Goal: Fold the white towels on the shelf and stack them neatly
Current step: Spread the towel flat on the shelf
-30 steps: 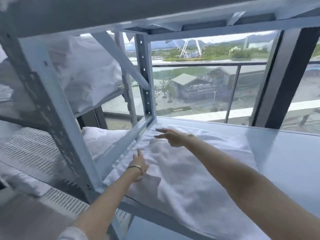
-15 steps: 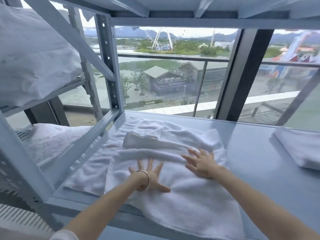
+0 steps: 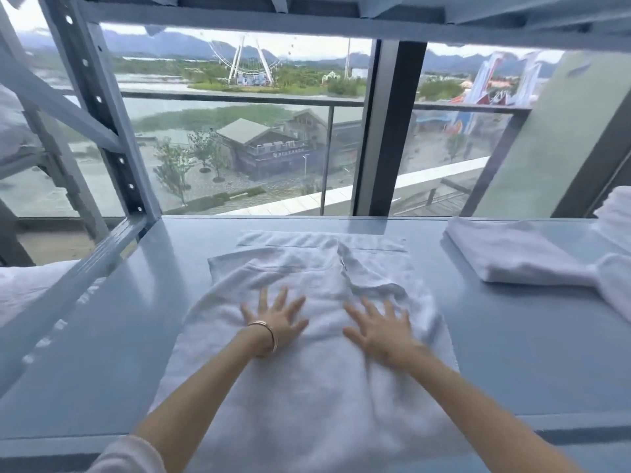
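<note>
On the shelf (image 3: 136, 336), white towel (image 3: 307, 387) under left hand (image 3: 273, 320) and right hand (image 3: 382, 331), both grips splayed flat, folded towel (image 3: 512, 254) right.

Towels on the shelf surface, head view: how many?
3 at least: one spread towel under both hands, a folded towel at right rear, and a loose towel cut off by the right edge. That edge may hide more.

No writing here is clear enough to read.
</note>
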The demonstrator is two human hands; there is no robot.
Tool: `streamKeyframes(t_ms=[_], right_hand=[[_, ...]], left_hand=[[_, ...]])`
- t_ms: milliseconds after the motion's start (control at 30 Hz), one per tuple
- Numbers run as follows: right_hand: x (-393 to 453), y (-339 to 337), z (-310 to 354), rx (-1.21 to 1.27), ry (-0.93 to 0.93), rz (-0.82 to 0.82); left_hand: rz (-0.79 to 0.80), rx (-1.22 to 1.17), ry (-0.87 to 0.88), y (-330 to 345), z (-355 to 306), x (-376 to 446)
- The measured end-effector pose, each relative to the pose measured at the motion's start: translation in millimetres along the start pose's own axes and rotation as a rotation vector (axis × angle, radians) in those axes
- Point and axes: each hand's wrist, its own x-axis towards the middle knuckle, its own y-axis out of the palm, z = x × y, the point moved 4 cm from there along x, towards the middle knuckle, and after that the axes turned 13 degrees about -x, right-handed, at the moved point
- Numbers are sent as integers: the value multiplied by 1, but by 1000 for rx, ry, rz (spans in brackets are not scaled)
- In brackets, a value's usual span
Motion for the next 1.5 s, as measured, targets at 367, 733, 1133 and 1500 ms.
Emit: streamKeyframes(t_ms=[367,733,1133,1500], right_hand=[[-30,-33,-7,-79,-60,-476],[41,-44,14,108,33,-298],[94,-73,45,-215,120,-316],[60,-136,-105,-189,210,-31]], left_hand=[[130,102,114,-9,-14,-49],[-254,178,42,-71,35,49],[-377,215,286,-62,23,54],[-279,-65,228,-189,71,41]])
